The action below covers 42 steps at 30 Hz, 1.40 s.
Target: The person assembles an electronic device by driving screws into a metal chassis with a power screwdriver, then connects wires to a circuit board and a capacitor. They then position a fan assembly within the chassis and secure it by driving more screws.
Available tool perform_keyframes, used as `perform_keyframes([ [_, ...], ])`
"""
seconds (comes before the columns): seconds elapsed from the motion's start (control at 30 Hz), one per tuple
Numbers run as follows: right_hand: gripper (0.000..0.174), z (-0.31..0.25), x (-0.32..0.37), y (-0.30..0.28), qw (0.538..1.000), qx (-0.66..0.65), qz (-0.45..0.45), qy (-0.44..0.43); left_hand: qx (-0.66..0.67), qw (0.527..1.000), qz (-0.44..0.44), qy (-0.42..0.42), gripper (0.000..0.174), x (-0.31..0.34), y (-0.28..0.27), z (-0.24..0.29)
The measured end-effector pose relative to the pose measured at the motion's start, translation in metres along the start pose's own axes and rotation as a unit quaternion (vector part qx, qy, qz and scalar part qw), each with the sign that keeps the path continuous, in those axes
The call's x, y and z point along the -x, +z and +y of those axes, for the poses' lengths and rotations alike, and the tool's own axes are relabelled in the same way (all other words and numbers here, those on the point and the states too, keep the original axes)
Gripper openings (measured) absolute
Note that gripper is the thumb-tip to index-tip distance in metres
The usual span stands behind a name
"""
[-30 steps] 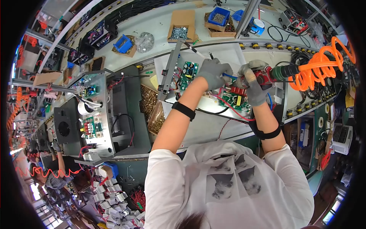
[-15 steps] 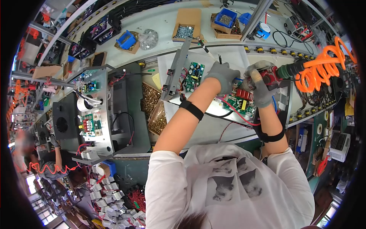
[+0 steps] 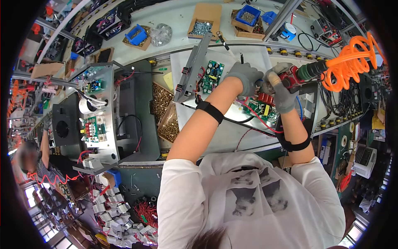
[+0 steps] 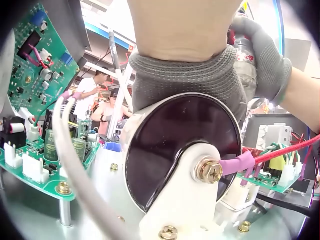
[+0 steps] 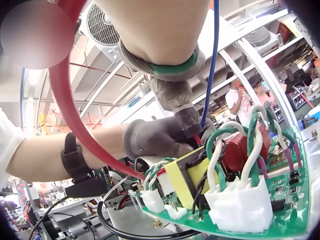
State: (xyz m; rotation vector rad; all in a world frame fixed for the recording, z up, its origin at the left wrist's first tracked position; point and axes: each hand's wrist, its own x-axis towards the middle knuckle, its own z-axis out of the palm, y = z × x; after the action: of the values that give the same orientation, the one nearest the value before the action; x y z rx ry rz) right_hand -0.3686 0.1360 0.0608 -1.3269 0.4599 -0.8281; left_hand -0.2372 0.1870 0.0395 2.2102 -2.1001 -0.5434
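My gloved right hand [image 3: 282, 97] grips a red air driver [image 3: 290, 77], its nose toward the left hand. In the right wrist view, the driver's taped front [image 5: 172, 92] points down over the chassis. The gloved left hand [image 3: 245, 79] is close to that nose, above the metal chassis. Seen from the left wrist, a round black-faced capacitor [image 4: 175, 145] in a white bracket hides its fingers; I cannot tell what they hold. Green circuit boards [image 3: 213, 74] lie either side of the hands. A red cable [image 4: 285, 151] is bolted to the capacitor.
An orange coiled hose [image 3: 352, 62] runs from the driver. On the left stands a second open chassis [image 3: 101, 137]. Brass screws fill a box [image 3: 168, 128] between them. At the back are a box of bolts [image 3: 202, 28] and a blue bin [image 3: 248, 15]. Another person [image 3: 45, 159] works far left.
The view has shifted slightly, moving the scene within it. My hands stay together over the chassis, the right still gripping the driver. The far-left person's arm has risen.
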Motion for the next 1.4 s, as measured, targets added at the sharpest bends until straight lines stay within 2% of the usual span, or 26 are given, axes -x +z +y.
perform_keyframes([
  [0.13,0.013,0.0,-0.003,-0.002,0.999,-0.026,-0.028,0.026,0.007,1.0,-0.012,0.0,0.027,0.0,-0.001,-0.001],
  [0.4,0.013,0.005,-0.009,-0.003,1.0,-0.007,-0.014,0.003,0.016,1.0,0.009,-0.019,0.026,-0.006,0.012,-0.003],
  [0.47,0.024,0.003,-0.008,-0.002,1.0,0.005,-0.001,-0.015,0.009,1.0,0.007,-0.015,0.026,-0.002,0.007,0.0],
  [0.53,0.028,-0.006,0.0,0.002,0.998,-0.063,0.008,0.002,0.0,1.0,0.003,-0.01,0.029,0.002,0.005,0.001],
  [0.57,0.029,-0.01,0.004,0.003,0.996,-0.065,0.019,-0.057,0.001,1.0,0.008,-0.002,0.029,0.004,0.004,0.0],
  [0.63,0.028,-0.026,0.017,-0.004,0.992,-0.078,0.06,-0.075,-0.015,0.999,0.029,-0.004,0.027,0.0,0.0,0.01],
  [0.73,0.027,-0.072,0.045,-0.019,0.986,-0.093,0.109,-0.091,-0.045,0.999,0.005,-0.024,0.029,-0.005,0.007,0.011],
  [0.8,0.027,-0.098,0.066,-0.043,0.976,-0.075,0.108,-0.176,-0.043,0.999,0.014,-0.022,0.022,-0.004,0.007,0.019],
  [0.93,0.027,-0.139,0.128,-0.111,0.967,-0.109,0.17,-0.155,-0.072,0.992,0.083,-0.069,0.019,0.004,0.02,0.037],
  [0.97,0.026,-0.146,0.144,-0.13,0.968,-0.082,0.21,-0.112,-0.075,0.987,0.127,-0.071,0.025,0.007,0.033,0.037],
  [1.0,0.025,-0.149,0.156,-0.145,0.959,-0.013,0.261,-0.107,-0.076,0.98,0.169,-0.073,0.034,0.012,0.047,0.037],
  [1.03,0.024,-0.148,0.172,-0.167,0.954,0.037,0.293,-0.061,-0.038,0.966,0.244,-0.077,0.037,0.021,0.048,0.046],
  [1.07,0.023,-0.14,0.189,-0.186,0.942,0.084,0.326,-0.011,0.003,0.946,0.313,-0.081,0.041,0.034,0.049,0.056],
  [1.1,0.025,-0.126,0.202,-0.2,0.931,0.077,0.357,0.018,0.046,0.918,0.387,-0.069,0.042,0.049,0.052,0.064],
  [1.13,0.029,-0.108,0.218,-0.215,0.911,0.091,0.393,0.086,0.092,0.882,0.458,-0.059,0.044,0.063,0.055,0.074],
  [1.2,0.036,-0.051,0.255,-0.251,0.892,0.065,0.422,0.15,0.109,0.878,0.452,-0.113,0.049,0.1,0.065,0.1],
  [1.3,0.041,0.024,0.29,-0.289,0.889,0.018,0.421,0.181,0.089,0.883,0.448,-0.109,0.048,0.132,0.094,0.114],
  [1.37,0.042,0.074,0.303,-0.307,0.889,0.01,0.418,0.186,0.206,0.859,0.428,-0.192,0.05,0.144,0.111,0.117],
  [1.4,0.042,0.095,0.306,-0.317,0.89,0.005,0.416,0.188,0.201,0.86,0.427,-0.194,0.05,0.145,0.116,0.118],
])
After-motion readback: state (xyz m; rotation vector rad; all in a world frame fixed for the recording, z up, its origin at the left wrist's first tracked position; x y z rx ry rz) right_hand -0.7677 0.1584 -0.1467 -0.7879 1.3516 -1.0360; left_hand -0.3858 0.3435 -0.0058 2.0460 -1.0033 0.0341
